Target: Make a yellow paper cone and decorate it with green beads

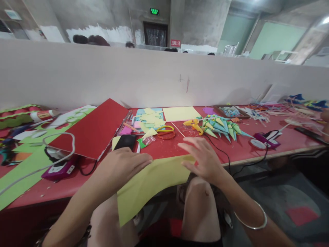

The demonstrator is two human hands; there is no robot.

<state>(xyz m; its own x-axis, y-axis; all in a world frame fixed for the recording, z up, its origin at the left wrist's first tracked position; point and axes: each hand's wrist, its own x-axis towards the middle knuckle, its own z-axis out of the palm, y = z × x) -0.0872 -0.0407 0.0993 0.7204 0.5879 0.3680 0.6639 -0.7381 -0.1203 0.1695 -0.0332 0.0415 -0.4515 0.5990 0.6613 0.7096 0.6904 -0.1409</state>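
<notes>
Hands and paper sheet at a red table (164,148). The left hand (125,164) lies over the left part of a yellow sheet (154,180); whether it grips cannot be told. The right hand (204,158), thumb and fingers parted, is at the sheet's other end. Between the hands, the sheet droops below them. Beyond the right hand lies a yellow glue gun (194,126).

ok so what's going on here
A seated person is handling a large yellow paper sheet that juts past the front edge of a red table. The left hand lies over its upper left part, grip hidden; the right hand is spread open at its right end. Farther back, a yellow glue gun lies next to blue and green paper cones.
</notes>
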